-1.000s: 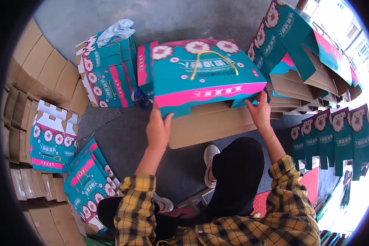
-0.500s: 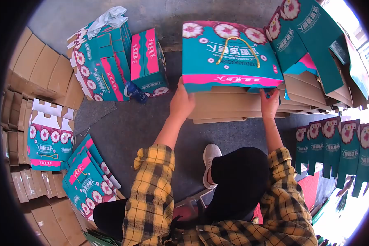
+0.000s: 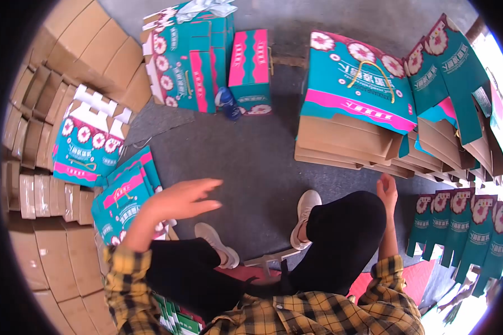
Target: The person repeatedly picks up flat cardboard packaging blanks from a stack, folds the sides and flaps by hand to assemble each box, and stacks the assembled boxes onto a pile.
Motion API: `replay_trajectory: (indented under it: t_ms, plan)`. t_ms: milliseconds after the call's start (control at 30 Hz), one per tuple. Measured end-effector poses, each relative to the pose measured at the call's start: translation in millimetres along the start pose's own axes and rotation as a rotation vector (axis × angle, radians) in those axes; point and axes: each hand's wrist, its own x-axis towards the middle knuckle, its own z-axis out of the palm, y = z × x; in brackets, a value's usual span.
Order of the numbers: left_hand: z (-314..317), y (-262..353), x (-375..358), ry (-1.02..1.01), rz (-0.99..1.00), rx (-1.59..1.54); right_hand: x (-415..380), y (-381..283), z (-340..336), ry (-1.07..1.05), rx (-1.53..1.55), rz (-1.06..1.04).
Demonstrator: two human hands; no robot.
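Cartons (image 3: 120, 193) lie just left of the left hand (image 3: 176, 200), the nearer one, its grip spread, empty; the right hand (image 3: 387, 192), loosely curled near the knee (image 3: 352, 218), looks empty.

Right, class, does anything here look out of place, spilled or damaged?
Two things look slightly odd: a crumpled pale sheet atop the teal cartons at upper left, and a blue bottle on the floor beside the pink-and-teal box, both stray items among cartons. No spill or clear damage shows.
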Motion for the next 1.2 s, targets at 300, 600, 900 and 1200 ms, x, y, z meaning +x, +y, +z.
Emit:
replay_trajectory:
  t_ms: [300,600,900,1200]
  plan:
    - [137,-132,-199,0.768,-0.014,-0.956,-18,-230,-50,-0.659,0.427,-0.180]
    - [289,-217,-162,1.126,-0.308,-0.923,-54,-270,46,-0.844,-0.595,-0.791]
    - [393,-414,-194,1.378,-0.831,-1.553,-53,-274,66,-0.953,-0.563,-0.557]
    - [388,-410,-179,1.676,-0.818,-1.839,-57,-276,72,-0.916,-0.644,-0.579]
